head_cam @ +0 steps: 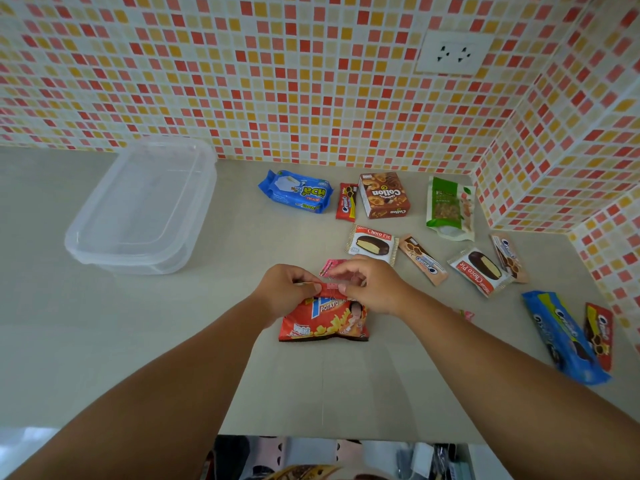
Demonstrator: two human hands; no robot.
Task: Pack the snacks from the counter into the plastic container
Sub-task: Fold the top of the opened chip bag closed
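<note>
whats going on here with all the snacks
A person is packing snacks into a clear plastic container, which sits at the left of the counter and looks empty. Both the left hand and right hand pinch the top edge of a red potato snack bag. Choco Pie packs, a Collon box and others still lie on the counter.
</note>
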